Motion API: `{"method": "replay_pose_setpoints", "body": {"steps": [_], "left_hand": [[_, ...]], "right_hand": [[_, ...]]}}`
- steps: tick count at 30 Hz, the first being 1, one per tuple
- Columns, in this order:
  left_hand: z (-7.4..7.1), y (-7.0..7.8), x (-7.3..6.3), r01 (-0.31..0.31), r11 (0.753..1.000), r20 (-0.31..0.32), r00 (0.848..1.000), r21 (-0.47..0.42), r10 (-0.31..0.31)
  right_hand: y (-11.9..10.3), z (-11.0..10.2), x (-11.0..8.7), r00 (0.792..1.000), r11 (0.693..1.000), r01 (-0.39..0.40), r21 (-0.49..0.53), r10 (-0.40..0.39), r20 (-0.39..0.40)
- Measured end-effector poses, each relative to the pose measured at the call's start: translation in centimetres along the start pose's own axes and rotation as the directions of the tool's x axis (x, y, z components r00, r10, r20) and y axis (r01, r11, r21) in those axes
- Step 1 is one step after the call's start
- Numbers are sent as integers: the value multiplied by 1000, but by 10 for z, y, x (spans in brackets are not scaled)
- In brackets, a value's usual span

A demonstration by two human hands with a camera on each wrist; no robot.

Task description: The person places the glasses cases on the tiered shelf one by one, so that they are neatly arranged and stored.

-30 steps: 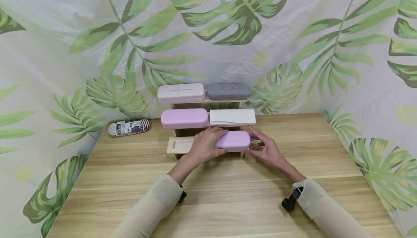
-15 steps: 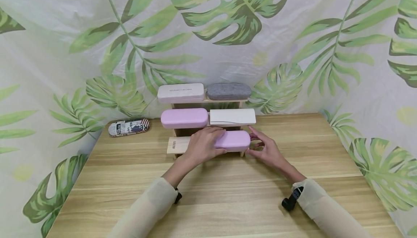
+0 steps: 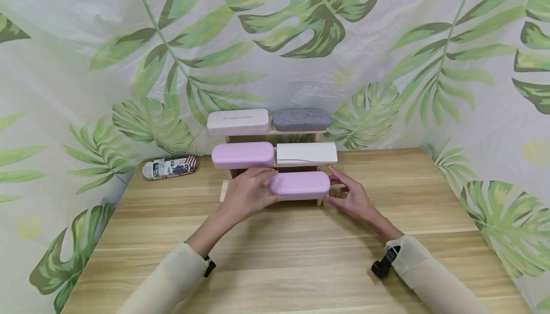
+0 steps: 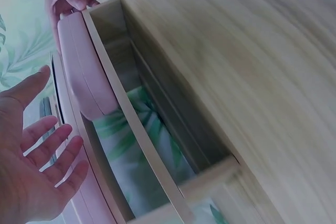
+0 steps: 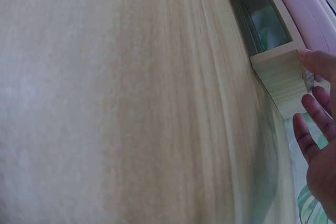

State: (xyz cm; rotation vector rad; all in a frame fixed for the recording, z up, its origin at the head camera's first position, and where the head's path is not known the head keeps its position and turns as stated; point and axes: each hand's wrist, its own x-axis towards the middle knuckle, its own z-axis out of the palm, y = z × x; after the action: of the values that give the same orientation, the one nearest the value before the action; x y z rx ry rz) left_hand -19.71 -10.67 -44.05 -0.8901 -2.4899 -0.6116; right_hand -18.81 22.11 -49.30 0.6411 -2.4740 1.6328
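A three-tier wooden stand [image 3: 224, 191] holds glasses cases. On the right part of its lowest tier lies a smooth purple case [image 3: 301, 184]. My left hand [image 3: 247, 193] is just off this case's left end; the left wrist view shows its fingers spread, with nothing in them. At the other end, my right hand [image 3: 354, 200] has its thumb tip touching the stand's corner by the case, while its other fingers are loosely bent. The middle tier carries a second purple case [image 3: 243, 155] and a white case [image 3: 307, 153].
On the top tier sit a pale pink case [image 3: 238, 121] and a grey fabric case [image 3: 302, 120]. A printed case [image 3: 170, 167] lies on the wooden table [image 3: 301, 261], left of the stand. A leaf-patterned cloth [image 3: 301, 80] hangs close behind.
My left hand has let go of the lower purple case and drawn left, uncovering its left end. My right hand has stayed in place, as has the case.
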Motion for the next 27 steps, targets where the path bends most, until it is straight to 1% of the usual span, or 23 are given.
{"method": "replay_pose_setpoints", "body": {"steps": [3,6,9,16,19,22,26,27], "left_hand": [[-6,-8,-9,-21,1000,-41,999,-23,20],[-13,-16,-17,-29,998,-60,998,-55,25],[-21,-24,-24,-22,998,-65,998,-57,18],[-40,-47,-41,26,999,-80,996,-20,-28],[-47,-58,-49,66,998,-80,994,-23,-67],[-54,-65,-56,129,991,-57,990,-44,-132],[-62,-72,-64,231,971,-9,973,-65,-232],[-64,-74,-66,247,967,-3,969,-59,-248]], "right_hand": [[1,0,0,1000,1000,1,-3,-1,-2],[1,0,0,1000,1000,5,-6,-5,-4],[1,0,0,1000,1000,8,-3,-8,-6],[-1,0,1,1000,1000,7,-8,-7,-7],[0,0,1,1000,1000,8,-9,-8,-4],[1,0,1,1000,1000,8,-9,-8,-2],[1,0,1,1000,1000,13,-7,-13,-2],[1,0,1,1000,1000,15,-6,-15,-2]]}}
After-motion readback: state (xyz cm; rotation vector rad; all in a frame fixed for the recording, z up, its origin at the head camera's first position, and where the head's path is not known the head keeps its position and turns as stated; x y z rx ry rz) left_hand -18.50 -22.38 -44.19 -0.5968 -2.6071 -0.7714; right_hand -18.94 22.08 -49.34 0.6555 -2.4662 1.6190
